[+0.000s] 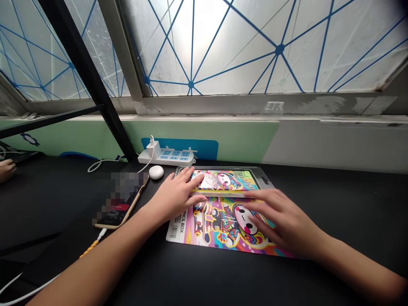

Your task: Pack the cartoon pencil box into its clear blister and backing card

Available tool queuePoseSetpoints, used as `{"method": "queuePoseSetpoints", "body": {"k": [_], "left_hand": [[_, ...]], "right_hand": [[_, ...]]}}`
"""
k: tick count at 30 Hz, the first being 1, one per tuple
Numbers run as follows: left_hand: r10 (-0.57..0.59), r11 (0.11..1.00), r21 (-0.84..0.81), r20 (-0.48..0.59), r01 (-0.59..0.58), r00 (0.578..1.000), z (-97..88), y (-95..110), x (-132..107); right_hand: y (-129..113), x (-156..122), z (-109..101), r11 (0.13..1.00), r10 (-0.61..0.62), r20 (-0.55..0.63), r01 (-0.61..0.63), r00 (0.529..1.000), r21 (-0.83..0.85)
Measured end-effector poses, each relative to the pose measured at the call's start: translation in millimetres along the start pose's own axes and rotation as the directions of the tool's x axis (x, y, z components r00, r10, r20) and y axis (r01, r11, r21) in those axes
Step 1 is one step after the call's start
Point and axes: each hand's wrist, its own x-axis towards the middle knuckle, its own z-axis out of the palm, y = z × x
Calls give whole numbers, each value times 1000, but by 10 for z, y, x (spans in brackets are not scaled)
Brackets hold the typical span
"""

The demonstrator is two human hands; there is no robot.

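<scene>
A pencil box (225, 182) with a bright cartoon print lies in a clear plastic blister pack (264, 178) on the table. In front of it, partly under the pack, is a colourful printed card (219, 225) marked "PENCIL BOX", with a barcode at its left. My left hand (177, 191) rests on the left end of the pack, fingers spread. My right hand (280, 216) is over the right side of the card, fingers stretched out, the index fingertip at the pack's front edge. It hides the card's right end. Neither hand grips anything.
A phone (123, 208) with a cable lies on the left, near a white rounded case (156, 172). A white power strip (172, 156) stands against the wall. A black slanted post (92, 80) rises at left. Another person's hand (7, 170) shows at the far left.
</scene>
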Motion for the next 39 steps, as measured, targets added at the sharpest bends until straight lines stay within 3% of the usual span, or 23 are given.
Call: {"method": "queuePoseSetpoints", "body": {"k": [3,6,12,17,23,33,36,39], "left_hand": [[-2,1000,-31,21,3,1000,-23,-53,8],[-19,999,-32,30,20,999,-57,-83,11],[-75,997,22,13,75,997,-62,-57,5],[-52,998,28,-42,53,998,3,48,14],[-36,997,64,-2,36,999,50,71,50],[-55,994,-96,8,55,998,29,18,65],[-48,980,-194,0,47,999,-6,5,66],[-47,955,-295,-39,34,998,-64,18,57]], "right_hand": [[-210,28,-2,992,-48,210,22,976,127],[-322,15,18,980,28,396,-104,918,172],[-378,40,-79,943,66,541,-230,839,241],[-493,96,-74,932,171,488,-302,856,203],[-469,48,101,901,396,360,-433,845,25],[-529,62,32,865,471,280,-501,836,39],[-375,53,-117,806,553,265,-588,790,72],[26,16,-293,707,648,349,-705,677,56]]}}
